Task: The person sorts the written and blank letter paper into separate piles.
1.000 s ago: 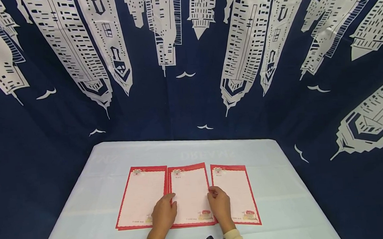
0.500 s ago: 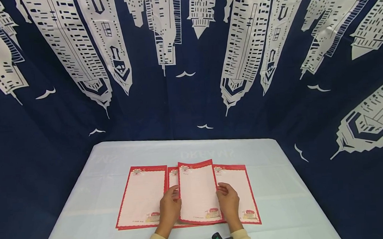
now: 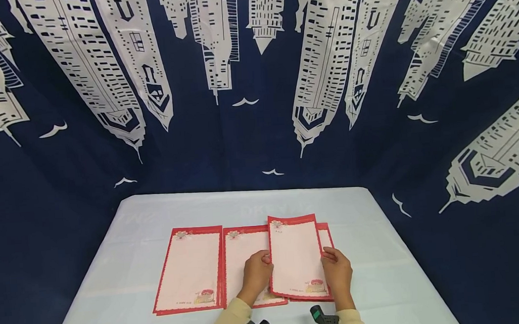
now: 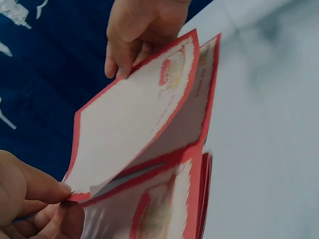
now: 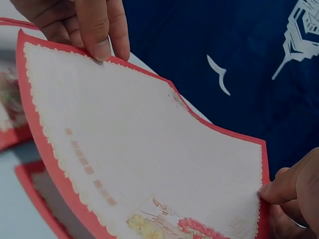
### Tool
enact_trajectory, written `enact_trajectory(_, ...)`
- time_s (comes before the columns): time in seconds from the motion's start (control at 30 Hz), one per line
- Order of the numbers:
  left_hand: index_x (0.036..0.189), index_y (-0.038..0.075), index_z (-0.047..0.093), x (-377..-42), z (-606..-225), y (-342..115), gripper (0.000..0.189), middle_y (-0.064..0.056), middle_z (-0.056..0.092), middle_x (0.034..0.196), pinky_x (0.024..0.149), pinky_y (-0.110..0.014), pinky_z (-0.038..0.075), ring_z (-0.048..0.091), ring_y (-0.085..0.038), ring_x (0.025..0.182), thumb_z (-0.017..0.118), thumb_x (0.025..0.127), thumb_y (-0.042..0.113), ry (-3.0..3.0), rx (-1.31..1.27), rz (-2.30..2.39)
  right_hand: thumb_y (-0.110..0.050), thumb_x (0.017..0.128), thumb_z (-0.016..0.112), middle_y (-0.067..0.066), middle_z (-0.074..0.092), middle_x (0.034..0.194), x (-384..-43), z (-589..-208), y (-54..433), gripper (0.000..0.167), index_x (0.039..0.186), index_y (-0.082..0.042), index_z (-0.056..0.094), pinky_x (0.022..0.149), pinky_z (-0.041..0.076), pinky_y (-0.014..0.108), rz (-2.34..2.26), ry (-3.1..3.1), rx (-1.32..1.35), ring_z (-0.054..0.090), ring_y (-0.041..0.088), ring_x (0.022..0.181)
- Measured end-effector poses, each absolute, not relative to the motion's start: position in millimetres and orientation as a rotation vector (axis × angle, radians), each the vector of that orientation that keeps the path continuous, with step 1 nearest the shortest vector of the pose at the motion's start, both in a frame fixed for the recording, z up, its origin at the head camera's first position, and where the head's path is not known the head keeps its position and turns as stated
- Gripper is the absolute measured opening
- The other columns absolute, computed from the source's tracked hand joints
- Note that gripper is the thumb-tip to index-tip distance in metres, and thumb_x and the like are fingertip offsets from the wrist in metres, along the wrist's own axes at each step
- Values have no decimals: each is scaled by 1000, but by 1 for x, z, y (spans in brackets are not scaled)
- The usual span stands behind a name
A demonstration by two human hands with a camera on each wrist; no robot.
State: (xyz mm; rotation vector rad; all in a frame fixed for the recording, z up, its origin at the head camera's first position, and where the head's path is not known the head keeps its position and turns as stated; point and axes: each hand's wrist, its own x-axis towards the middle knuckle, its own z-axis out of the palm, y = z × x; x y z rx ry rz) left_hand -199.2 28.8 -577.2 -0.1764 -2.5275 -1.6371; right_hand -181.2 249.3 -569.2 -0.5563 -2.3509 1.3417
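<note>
Both hands hold one red-bordered sheet of paper (image 3: pixel 295 259), lifted and slightly bowed, with a flower print at its top and a small picture at the bottom right. My left hand (image 3: pixel 257 276) pinches its left edge between thumb and fingers, seen close in the left wrist view. At the opposite edge my right hand (image 3: pixel 338 271) pinches it the same way. Beneath the raised sheet lies a right-hand stack (image 3: pixel 325 235), mostly covered by it. A middle stack (image 3: pixel 244 252) of matching sheets lies partly under my left hand and forearm.
A third stack of sheets (image 3: pixel 190 270) lies at the left, close beside the middle one. All rest on a table with a white cover (image 3: pixel 381 253). A dark blue curtain (image 3: pixel 223 149) printed with buildings hangs behind. Black wrist devices (image 3: pixel 324 319) show at both sleeves.
One sheet has been lifted off the middle stack and carried right by both hands. It now hangs over the right stack, and the middle stack shows beneath where it was.
</note>
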Motion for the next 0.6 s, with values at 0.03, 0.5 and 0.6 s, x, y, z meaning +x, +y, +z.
enact_trajectory(0.03, 111, -7, 72, -200, -578, 33, 31, -3, 64, 77, 66, -31, 51, 57, -10, 69, 70, 80, -6, -2530, -191, -1626, 1, 93, 66, 18, 73, 104, -182, -569, 253, 23, 116, 4, 71, 78, 55, 26, 1329, -2354, -561, 69, 32, 99)
enact_trajectory(0.5, 100, -6, 70, -197, -581, 70, 21, 4, 59, 75, 65, -28, 50, 52, -6, 69, 75, 80, -7, -2616, -331, -1569, -2, 94, 60, 22, 71, 105, -180, -572, 283, 26, 117, 6, 68, 80, 51, 44, 1227, -2406, -628, 66, 38, 98)
enact_trajectory(0.6, 92, -4, 69, -196, -581, 71, 15, 6, 56, 71, 62, -27, 47, 49, -5, 66, 75, 79, -7, -2618, -346, -1549, -5, 95, 61, 24, 71, 106, -178, -571, 286, 28, 119, 7, 66, 82, 50, 48, 1220, -2423, -657, 66, 39, 98)
